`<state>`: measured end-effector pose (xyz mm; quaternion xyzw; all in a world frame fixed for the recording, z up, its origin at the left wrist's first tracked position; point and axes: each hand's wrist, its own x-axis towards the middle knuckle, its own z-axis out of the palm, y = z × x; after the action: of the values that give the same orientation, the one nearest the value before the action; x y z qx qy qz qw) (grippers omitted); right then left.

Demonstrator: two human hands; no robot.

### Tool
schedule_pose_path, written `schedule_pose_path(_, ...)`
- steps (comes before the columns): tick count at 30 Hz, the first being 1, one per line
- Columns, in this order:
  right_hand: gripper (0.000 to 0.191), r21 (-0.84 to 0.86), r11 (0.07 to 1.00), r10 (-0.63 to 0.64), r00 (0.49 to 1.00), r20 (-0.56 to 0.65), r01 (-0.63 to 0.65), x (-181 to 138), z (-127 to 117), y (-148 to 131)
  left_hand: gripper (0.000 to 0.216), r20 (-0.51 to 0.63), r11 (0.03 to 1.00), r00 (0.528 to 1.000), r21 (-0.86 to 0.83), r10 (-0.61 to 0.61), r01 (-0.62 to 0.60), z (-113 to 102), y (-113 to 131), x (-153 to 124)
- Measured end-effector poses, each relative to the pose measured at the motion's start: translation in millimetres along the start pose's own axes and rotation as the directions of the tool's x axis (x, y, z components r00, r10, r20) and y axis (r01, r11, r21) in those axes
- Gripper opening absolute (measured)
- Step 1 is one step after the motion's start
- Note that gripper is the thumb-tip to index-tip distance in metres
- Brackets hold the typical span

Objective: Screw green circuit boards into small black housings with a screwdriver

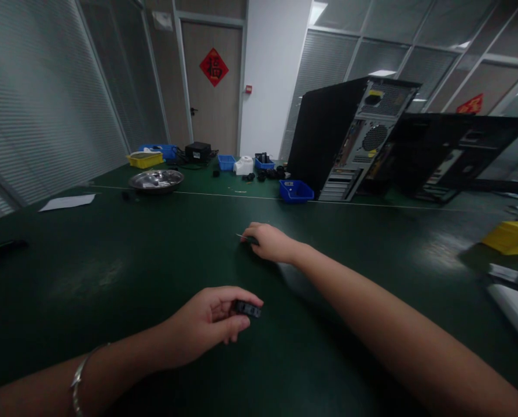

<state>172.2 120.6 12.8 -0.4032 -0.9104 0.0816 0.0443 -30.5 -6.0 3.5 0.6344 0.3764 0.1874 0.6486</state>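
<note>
Between the thumb and fingers of my left hand (217, 315) is a small black rectangular plastic part (248, 309), held low over the green table (154, 260); its exact kind is not clear. My right hand (269, 240) reaches farther forward, fingers closed on a screwdriver (252, 240) with a dark handle and a thin metal shaft that points left. Most of the handle is hidden by the fingers. The two hands are apart, and the screwdriver does not touch the black part.
A metal bowl (157, 190) and white paper (68, 202) lie back left. A blue bin (296, 198) stands before a black computer tower (323, 127). Small bins and a white device (243, 165) line the back. A yellow object (513, 237) sits right; a dark tool (2, 250) left.
</note>
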Motion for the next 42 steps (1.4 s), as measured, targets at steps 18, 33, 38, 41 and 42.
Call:
schedule_pose_path(18,0.028,0.223,0.969,0.103,0.995,0.018,-0.104,-20,-3,29,0.024,-0.013,0.995,0.999,-0.08,0.052,-0.053,-1,-3,-2)
schedule_pose_path(33,0.026,0.917,0.319,0.316,0.939,0.135,-0.239,-99,15,-88,0.019,-0.056,0.957,0.983,-0.226,0.176,-0.184,1,-12,4)
schedule_pose_path(38,0.029,0.956,0.217,0.347,0.931,0.113,-0.197,-96,21,-86,0.016,-0.096,0.958,0.981,-0.223,0.166,-0.183,2,-11,5)
schedule_pose_path(41,0.029,0.967,0.186,0.356,0.929,0.099,-0.175,-95,23,-84,0.015,-0.118,0.965,0.983,-0.205,0.142,-0.164,2,-9,6)
schedule_pose_path(42,0.028,0.969,0.179,0.357,0.929,0.098,-0.17,-95,24,-83,0.015,-0.125,0.968,0.982,-0.193,0.138,-0.161,2,-9,6)
